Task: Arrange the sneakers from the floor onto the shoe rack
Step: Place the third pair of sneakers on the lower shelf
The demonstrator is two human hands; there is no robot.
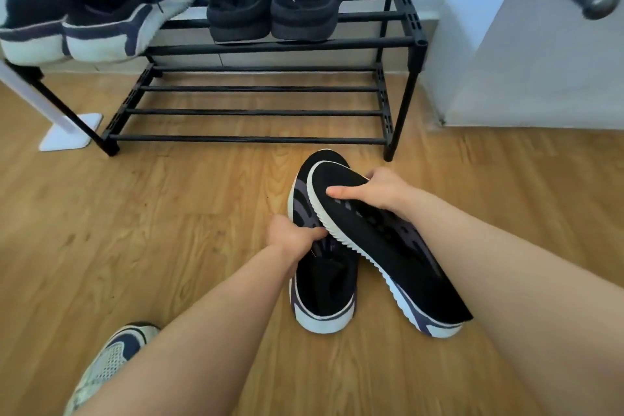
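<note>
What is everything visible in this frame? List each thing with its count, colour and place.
Sneakers in hand: 2, black and purple with white soles, low over the floor in front of the rack, the right one tilted on its side.
Sneakers on rack: 2, black and purple with white soles, top tier, left end.
Black shoes: 2, all black, top tier, middle.
Shoe rack: 1, black, two tiers, against the wall; nothing on the lower tier.
Sneaker at the bottom left: 1, white and navy, partly hidden by the forearm.
White stand base: 1, left of the rack.
Door: 1, pale, metal handle, right.
Floor: wood.
Left hand: grips the left sneaker.
Right hand: grips the tilted sneaker.
</note>
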